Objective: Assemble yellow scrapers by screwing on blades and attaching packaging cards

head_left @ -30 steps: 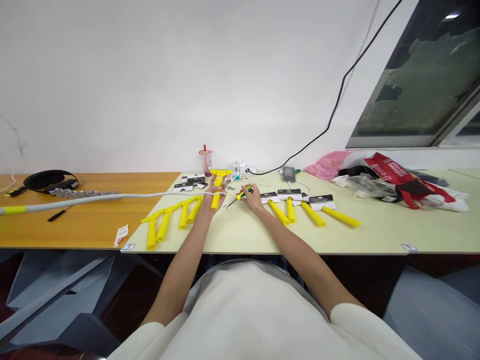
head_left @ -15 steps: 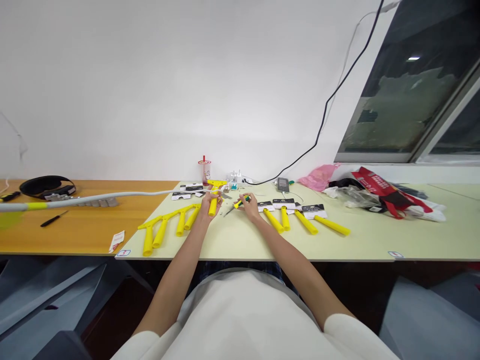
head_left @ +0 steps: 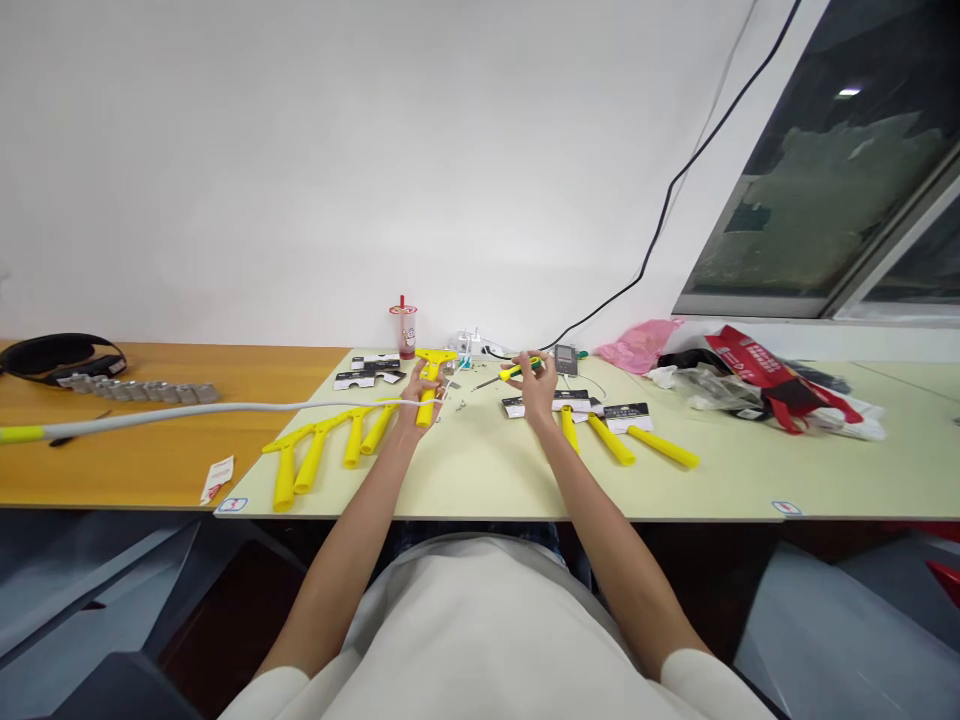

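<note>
My left hand (head_left: 413, 392) is closed around the upright handle of a yellow T-shaped scraper (head_left: 426, 408), its crossbar pointing away from me. In my right hand (head_left: 541, 390) is a screwdriver (head_left: 511, 373) with a yellow and green handle; its thin shaft points left toward the scraper, apart from it. Small metal bits, likely screws (head_left: 460, 406), lie on the pale tabletop between my hands. Left of my left hand, several more yellow T-shaped scrapers (head_left: 309, 465) form a row. Beyond my right hand lie several yellow handles (head_left: 611, 440) with black-and-white cards (head_left: 628, 416).
A lidded cup with red straw (head_left: 407, 335) stands by the wall near a white power strip (head_left: 471, 345). A grey cable (head_left: 225, 409) crosses the left foreground. A small grey device (head_left: 566, 359) and a heap of plastic bags (head_left: 772, 385) are at right.
My right hand has moved right and slightly away from me with the screwdriver, widening the distance to the scraper. My left hand keeps its hold. The view has shifted slightly.
</note>
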The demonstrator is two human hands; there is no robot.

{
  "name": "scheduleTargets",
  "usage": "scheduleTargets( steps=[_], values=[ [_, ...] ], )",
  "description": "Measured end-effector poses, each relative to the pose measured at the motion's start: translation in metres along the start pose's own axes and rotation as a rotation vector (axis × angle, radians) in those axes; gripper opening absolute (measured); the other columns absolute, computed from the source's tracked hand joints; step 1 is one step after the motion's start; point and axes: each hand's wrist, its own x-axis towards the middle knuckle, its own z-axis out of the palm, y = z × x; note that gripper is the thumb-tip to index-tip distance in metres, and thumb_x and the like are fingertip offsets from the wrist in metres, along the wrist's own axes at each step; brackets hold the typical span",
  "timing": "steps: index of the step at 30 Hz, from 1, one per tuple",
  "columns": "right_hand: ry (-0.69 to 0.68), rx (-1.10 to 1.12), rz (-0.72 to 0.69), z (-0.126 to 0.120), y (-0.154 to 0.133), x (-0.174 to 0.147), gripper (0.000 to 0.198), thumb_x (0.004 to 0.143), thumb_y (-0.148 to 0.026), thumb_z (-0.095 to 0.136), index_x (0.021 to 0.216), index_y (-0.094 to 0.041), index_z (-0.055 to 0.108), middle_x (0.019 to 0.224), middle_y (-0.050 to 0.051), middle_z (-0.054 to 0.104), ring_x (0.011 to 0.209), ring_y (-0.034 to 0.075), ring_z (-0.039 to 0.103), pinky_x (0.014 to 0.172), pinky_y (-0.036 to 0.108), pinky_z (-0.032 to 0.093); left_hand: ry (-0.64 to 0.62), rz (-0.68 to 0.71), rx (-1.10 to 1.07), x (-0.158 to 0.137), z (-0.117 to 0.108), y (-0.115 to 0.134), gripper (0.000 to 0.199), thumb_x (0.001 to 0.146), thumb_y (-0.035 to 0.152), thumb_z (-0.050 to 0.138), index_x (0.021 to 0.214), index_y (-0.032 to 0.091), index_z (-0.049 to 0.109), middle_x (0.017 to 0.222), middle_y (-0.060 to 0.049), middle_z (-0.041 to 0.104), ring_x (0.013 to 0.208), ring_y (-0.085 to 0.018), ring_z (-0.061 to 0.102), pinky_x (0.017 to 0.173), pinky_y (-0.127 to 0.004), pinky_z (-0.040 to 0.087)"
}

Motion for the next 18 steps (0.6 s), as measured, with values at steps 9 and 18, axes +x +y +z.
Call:
scheduleTargets(
  steps=[9, 18],
  values=[
    [-0.056, -0.035, -0.257, 0.014, -0.066, 0.044, 0.046, 0.096, -0.065, 0.073, 0.116, -0.028, 0.054, 0.105, 0.002, 0.077, 0.092, 0.021, 0.084, 0.069, 0.028, 0.069, -0.146, -0.103, 0.062, -0.014, 0.02, 0.006, 0.083, 0.063, -0.006, 0.067, 0.137, 0.031, 0.062, 0.143, -0.008, 0.068, 0.071, -0.006, 0.059, 0.058, -0.016, 0.047],
    [-0.373, -0.073, -0.325, 0.068, -0.08, 0.069, 0.05, 0.093, -0.066, 0.078, 0.118, -0.029, 0.057, 0.101, -0.001, 0.072, 0.081, 0.016, 0.082, 0.063, 0.02, 0.065, -0.145, -0.207, -0.002, -0.019, 0.021, -0.004, 0.089, 0.066, -0.004, 0.067, 0.145, 0.035, 0.059, 0.156, -0.01, 0.061, 0.074, -0.006, 0.059, 0.056, -0.015, 0.045]
  ],
)
